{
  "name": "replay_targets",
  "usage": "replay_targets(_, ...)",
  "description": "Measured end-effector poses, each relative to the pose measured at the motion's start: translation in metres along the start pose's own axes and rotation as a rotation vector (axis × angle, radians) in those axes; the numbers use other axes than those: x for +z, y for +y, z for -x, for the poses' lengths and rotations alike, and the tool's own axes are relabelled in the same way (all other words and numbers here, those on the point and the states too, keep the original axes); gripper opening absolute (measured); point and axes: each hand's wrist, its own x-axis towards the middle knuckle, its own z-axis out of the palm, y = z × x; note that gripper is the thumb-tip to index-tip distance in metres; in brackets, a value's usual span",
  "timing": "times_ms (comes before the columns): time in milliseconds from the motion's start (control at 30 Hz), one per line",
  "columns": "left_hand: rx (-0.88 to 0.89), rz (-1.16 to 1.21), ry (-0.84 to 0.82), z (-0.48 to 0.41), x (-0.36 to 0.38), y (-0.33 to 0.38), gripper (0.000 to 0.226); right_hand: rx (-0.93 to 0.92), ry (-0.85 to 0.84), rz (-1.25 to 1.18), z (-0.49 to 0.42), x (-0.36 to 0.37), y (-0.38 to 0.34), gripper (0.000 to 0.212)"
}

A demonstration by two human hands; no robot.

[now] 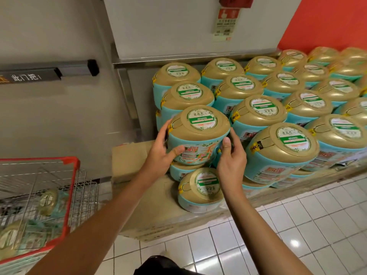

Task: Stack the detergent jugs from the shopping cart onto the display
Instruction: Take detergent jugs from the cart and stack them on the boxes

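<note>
The held detergent jug (198, 135), a teal body with a gold lid, is at the near left end of the display, directly above a lower jug (183, 171) of the same kind. The left hand (160, 153) grips its left side, fingers wrapped behind and thumb on the front label. The right hand (231, 155) grips its right side, thumb upright against the wall, fingers curled behind it. Whether the held jug rests on the lower one cannot be told.

The shopping cart (73, 175), red-rimmed wire, stands at near left and contains more jugs (47, 201), seen blurred through the mesh.

The stacked jugs (282, 139) run in rows to the far right, at least two layers high. One single jug (200, 189) sits on the cardboard base (155, 205) just in front of the stack.

The floor (278, 225) is white tile. Behind the display are a grey panel (188, 26) carrying a sign (224, 22), a red wall (327, 20) at far right, and a door bar (75, 70) at far left.
</note>
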Motion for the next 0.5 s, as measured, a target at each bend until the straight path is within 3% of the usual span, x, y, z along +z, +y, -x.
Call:
replay_targets(233, 0.03, -0.037, 0.011, 0.005, -0.002, -0.01, 0.089, 0.034, -0.122, -0.08, 0.011, 0.0, 0.006, 0.053)
replay_targets(500, 0.053, -0.005, -0.06, 0.006, 0.004, -0.014, 0.092, 0.008, -0.238, 0.017, 0.021, 0.003, 0.009, 0.038)
